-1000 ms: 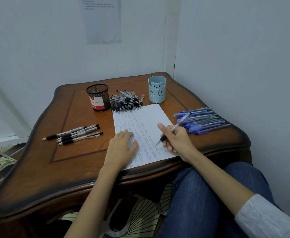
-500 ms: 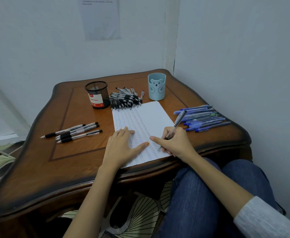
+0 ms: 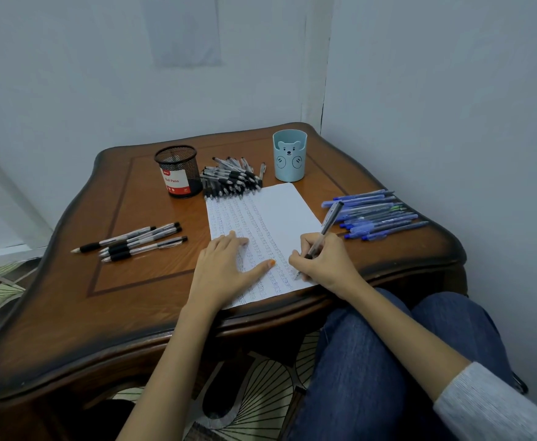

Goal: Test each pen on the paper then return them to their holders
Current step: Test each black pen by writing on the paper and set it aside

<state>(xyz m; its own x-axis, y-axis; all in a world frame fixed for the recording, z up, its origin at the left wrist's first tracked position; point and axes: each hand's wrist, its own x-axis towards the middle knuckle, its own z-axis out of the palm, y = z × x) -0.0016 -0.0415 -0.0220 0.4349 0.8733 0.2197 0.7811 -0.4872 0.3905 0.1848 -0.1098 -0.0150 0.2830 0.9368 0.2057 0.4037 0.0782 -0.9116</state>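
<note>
Cannot read the rows of small blue marks filling the left and middle of the paper [image 3: 280, 211]; far too fine. Cannot count the heap of black-grip pens [image 3: 232, 181] piled between the black mesh holder [image 3: 178, 168] and the blue bear-faced cup [image 3: 289, 157], just beyond the paper's far edge and overlapping it slightly. Cannot see into the cup, its inside hidden by its own wall. On the mesh holder, only a red-and-white label legible, reading "Ball Pens". Pale sheet on the wall [image 3: 184, 33] cut off at the top edge, print illegible. Grey sleeve [image 3: 483, 405] cut off at the lower right corner.

Grips a clear-barrelled pen [image 3: 328, 221] in the right hand [image 3: 324, 264], fingers curled tight round its dark grip. Holds the tip down on the paper near its near right corner, barely visible below the index finger. Barrel leaning up and away toward the blue pens [image 3: 378, 214] fanned along the right side of the wooden table [image 3: 117, 297].

Presses the left hand [image 3: 222, 268] flat on the paper's near left part, fingers straight and close together, thumb spread out toward the right hand, orange nail showing. Holds nothing, only pins the sheet.

Well apart to the left of the paper, a few more black-grip pens [image 3: 133, 241] side by side, tips pointing left.
</note>
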